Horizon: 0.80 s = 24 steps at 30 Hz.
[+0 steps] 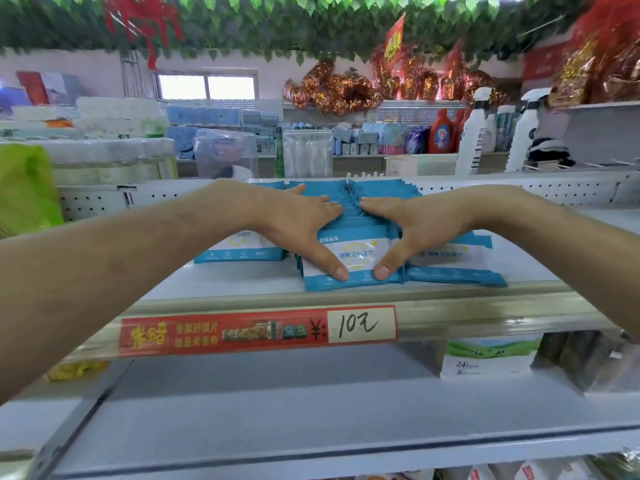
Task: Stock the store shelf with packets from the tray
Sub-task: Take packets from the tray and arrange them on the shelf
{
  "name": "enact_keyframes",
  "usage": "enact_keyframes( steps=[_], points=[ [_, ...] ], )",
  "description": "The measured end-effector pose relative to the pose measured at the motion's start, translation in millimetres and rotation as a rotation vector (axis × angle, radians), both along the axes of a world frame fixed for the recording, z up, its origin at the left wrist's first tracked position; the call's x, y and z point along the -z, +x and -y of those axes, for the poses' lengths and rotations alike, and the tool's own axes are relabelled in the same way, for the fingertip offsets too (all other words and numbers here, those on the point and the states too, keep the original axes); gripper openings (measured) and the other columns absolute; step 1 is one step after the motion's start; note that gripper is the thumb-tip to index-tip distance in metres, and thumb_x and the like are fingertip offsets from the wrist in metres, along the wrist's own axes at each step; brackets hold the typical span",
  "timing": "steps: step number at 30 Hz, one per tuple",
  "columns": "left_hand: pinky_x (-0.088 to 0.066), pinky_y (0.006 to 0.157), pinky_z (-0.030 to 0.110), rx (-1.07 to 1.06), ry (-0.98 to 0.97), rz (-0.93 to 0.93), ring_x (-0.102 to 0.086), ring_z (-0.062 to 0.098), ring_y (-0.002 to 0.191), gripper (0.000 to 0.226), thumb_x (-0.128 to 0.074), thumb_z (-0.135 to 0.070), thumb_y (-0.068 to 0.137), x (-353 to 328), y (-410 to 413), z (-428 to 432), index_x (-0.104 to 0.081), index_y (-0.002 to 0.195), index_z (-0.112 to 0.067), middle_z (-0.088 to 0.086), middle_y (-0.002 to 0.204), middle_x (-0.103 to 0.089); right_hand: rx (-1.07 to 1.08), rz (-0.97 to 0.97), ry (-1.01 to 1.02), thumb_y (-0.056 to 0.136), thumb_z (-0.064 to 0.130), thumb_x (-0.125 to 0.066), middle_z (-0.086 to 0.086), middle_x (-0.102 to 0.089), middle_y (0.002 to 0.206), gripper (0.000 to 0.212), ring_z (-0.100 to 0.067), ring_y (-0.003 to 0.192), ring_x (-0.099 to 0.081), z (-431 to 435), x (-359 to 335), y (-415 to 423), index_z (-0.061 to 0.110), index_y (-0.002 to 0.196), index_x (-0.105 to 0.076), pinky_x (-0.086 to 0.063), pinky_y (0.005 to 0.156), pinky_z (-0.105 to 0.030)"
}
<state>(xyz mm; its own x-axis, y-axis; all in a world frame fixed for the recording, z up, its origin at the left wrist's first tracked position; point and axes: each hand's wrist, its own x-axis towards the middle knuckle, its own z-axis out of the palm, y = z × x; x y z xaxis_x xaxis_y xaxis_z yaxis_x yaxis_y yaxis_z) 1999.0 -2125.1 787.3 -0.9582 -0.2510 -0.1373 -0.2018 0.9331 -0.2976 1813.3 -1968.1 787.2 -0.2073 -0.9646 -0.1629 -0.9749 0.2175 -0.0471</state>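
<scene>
Left hand (298,220) and right hand (415,223) press packets (356,255) on shelf (225,279).

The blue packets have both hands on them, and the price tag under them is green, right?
No. The price tag is red, not green, as the head view shows. The left hand and right hand do rest on the blue packets.

Red price label (258,330), green leaf garland (311,22) overhead, red detergent bottle (441,131), white spray bottles (472,133)
</scene>
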Motion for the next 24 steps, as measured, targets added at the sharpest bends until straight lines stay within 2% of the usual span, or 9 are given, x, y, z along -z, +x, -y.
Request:
enact_keyframes(
  steps=[3, 6, 8, 10, 12, 16, 20, 22, 24],
  points=[
    [0.001, 0.130, 0.047, -0.012, -0.040, -0.032, -0.019, 0.018, 0.158, 0.130, -0.045, -0.098, 0.072, -1.1, -8.6, 6.3, -0.014, 0.164, -0.012, 0.003, 0.172, -0.023, -0.014, -0.057, -0.055, 0.060, 0.082, -0.078, 0.010, -0.004, 0.173, 0.144, -0.014, 0.157, -0.013, 12.6, 0.5, -3.4, 0.024, 0.166, 0.000, -0.012, 0.127, -0.033],
    [-0.014, 0.128, 0.044, -0.021, -0.064, -0.088, -0.043, 0.025, 0.145, 0.115, -0.051, -0.090, 0.079, 1.4, -14.6, 12.7, -0.027, 0.158, -0.010, 0.007, 0.161, -0.042, -0.041, -0.149, -0.096, 0.064, 0.082, -0.075, 0.005, -0.008, 0.173, 0.139, -0.017, 0.156, -0.016, 28.1, 1.3, -6.1, 0.021, 0.166, -0.002, -0.015, 0.128, -0.036],
    [-0.031, 0.116, 0.040, -0.034, -0.090, -0.137, -0.053, 0.029, 0.131, 0.105, -0.056, -0.083, 0.083, 4.2, -17.3, 17.6, -0.034, 0.153, -0.009, 0.008, 0.150, -0.053, -0.067, -0.212, -0.108, 0.068, 0.084, -0.071, 0.002, -0.012, 0.173, 0.135, -0.020, 0.155, -0.020, 38.3, 2.6, -7.6, 0.019, 0.165, -0.004, -0.019, 0.127, -0.040],
    [-0.042, 0.098, 0.039, -0.062, -0.126, -0.162, -0.058, 0.030, 0.119, 0.095, -0.060, -0.078, 0.084, 4.8, -18.4, 22.5, -0.040, 0.147, -0.010, 0.009, 0.140, -0.059, -0.095, -0.266, -0.120, 0.072, 0.084, -0.067, -0.001, -0.014, 0.172, 0.130, -0.023, 0.155, -0.023, 47.3, 3.9, -7.3, 0.017, 0.165, -0.007, -0.021, 0.127, -0.041],
    [-0.047, 0.093, 0.038, -0.103, -0.147, -0.156, -0.059, 0.029, 0.112, 0.089, -0.062, -0.076, 0.085, 4.3, -18.2, 26.4, -0.043, 0.142, -0.011, 0.008, 0.134, -0.061, -0.120, -0.303, -0.136, 0.075, 0.083, -0.065, -0.005, -0.017, 0.171, 0.126, -0.025, 0.154, -0.024, 55.1, 4.6, -5.2, 0.014, 0.164, -0.009, -0.021, 0.127, -0.041],
    [-0.047, 0.095, 0.038, -0.172, -0.110, -0.143, -0.057, 0.027, 0.115, 0.093, -0.064, -0.074, 0.085, 2.7, -18.1, 30.8, -0.038, 0.148, -0.011, 0.008, 0.143, -0.056, -0.151, -0.345, -0.161, 0.079, 0.080, -0.064, -0.007, -0.018, 0.171, 0.121, -0.026, 0.154, -0.025, 62.3, 5.1, -0.1, 0.012, 0.164, -0.011, -0.021, 0.127, -0.039],
    [-0.038, 0.118, 0.044, -0.196, -0.011, -0.114, -0.043, 0.029, 0.143, 0.120, -0.074, -0.076, 0.076, -2.7, -13.8, 34.8, -0.020, 0.161, -0.011, 0.008, 0.165, -0.035, -0.151, -0.342, -0.166, 0.080, 0.081, -0.062, -0.004, -0.009, 0.173, 0.121, -0.023, 0.157, -0.017, 57.4, 6.7, -0.2, 0.014, 0.165, -0.006, -0.016, 0.126, -0.037],
    [-0.033, 0.122, 0.045, -0.201, -0.030, -0.088, -0.036, 0.029, 0.149, 0.129, -0.076, -0.078, 0.071, -3.8, -10.5, 36.7, -0.017, 0.162, -0.009, 0.009, 0.167, -0.029, -0.146, -0.316, -0.157, 0.078, 0.083, -0.061, -0.002, -0.005, 0.174, 0.124, -0.021, 0.158, -0.013, 54.1, 7.4, -2.0, 0.016, 0.165, -0.004, -0.013, 0.126, -0.035],
    [-0.035, 0.120, 0.046, -0.214, -0.032, -0.082, -0.039, 0.029, 0.146, 0.129, -0.078, -0.077, 0.069, -2.8, -9.7, 38.8, -0.019, 0.161, -0.009, 0.009, 0.165, -0.032, -0.140, -0.296, -0.149, 0.077, 0.085, -0.060, 0.000, -0.002, 0.174, 0.126, -0.019, 0.159, -0.009, 53.3, 7.8, -2.9, 0.017, 0.166, -0.002, -0.010, 0.126, -0.035]
  ],
)
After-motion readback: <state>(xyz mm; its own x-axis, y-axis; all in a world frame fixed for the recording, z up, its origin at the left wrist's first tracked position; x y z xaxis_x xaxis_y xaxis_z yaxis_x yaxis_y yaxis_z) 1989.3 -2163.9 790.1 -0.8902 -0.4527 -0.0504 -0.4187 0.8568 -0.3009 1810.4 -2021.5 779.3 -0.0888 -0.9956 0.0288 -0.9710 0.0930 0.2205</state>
